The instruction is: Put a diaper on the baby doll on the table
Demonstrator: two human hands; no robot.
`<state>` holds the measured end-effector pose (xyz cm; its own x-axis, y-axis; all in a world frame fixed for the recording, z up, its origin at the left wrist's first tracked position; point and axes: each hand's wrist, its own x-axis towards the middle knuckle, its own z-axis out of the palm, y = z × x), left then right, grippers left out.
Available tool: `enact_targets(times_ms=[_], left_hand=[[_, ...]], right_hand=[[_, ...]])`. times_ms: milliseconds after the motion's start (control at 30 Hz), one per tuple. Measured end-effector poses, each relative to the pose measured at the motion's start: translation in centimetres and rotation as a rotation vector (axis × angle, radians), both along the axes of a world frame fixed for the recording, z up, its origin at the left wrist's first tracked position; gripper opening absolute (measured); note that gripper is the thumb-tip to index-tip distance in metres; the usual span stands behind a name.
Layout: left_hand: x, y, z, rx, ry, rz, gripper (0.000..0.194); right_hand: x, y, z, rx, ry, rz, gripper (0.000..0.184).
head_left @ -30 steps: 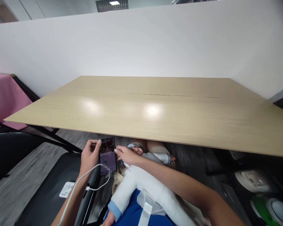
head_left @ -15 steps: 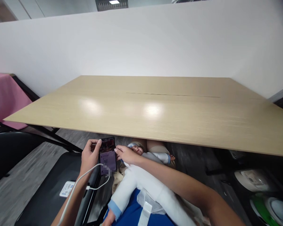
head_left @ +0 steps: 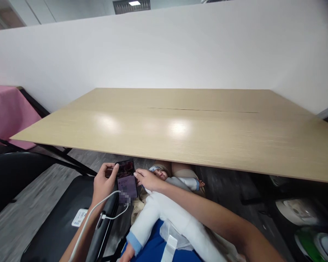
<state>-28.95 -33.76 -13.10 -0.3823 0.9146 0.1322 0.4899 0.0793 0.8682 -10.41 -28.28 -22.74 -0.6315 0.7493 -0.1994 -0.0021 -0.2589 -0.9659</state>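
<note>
Below the near edge of a light wooden table (head_left: 180,123), my left hand (head_left: 104,183) grips a dark phone (head_left: 126,180) by its left side, thumb on the upper edge. A white cable (head_left: 98,209) runs from the phone's lower end past my left wrist. My right hand (head_left: 146,179) curls round the phone's right edge, fingertips on it. A baby doll in white clothes (head_left: 164,214) lies across my lap under my right forearm, its head (head_left: 158,171) just right of my right hand.
A white partition wall (head_left: 164,47) stands behind the table. A pink cloth (head_left: 5,112) covers a table at far left. A black chair (head_left: 57,218) with a white card (head_left: 79,217) on it stands at lower left. Bowls or lids (head_left: 303,214) lie at lower right.
The view has shifted slightly, so everything sits a little further right in the picture. Both hands stay on the phone as before.
</note>
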Motion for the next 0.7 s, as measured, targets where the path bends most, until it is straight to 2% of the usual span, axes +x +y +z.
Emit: enact_targets(times_ms=[233,400,533,700], left_hand=[[0.2,-0.3,0.5,0.019,0.006,-0.044,0.051],[-0.2,-0.1,0.0,0.023,-0.043,-0.077,0.051],[-0.7,-0.8,-0.9,0.006,-0.184,-0.195,0.058],[-1.5,-3.7,-2.0,-0.117,-0.357,-0.366,0.075]], right_hand=[[0.0,0.0,-0.1,0.003,0.006,-0.012,0.031],[-0.1,0.0,-0.2,-0.005,0.022,-0.021,0.037],[-0.1,0.0,-0.2,-0.022,0.035,-0.033,0.035],[0.1,-0.1,0.3,-0.053,0.042,-0.031,0.030]])
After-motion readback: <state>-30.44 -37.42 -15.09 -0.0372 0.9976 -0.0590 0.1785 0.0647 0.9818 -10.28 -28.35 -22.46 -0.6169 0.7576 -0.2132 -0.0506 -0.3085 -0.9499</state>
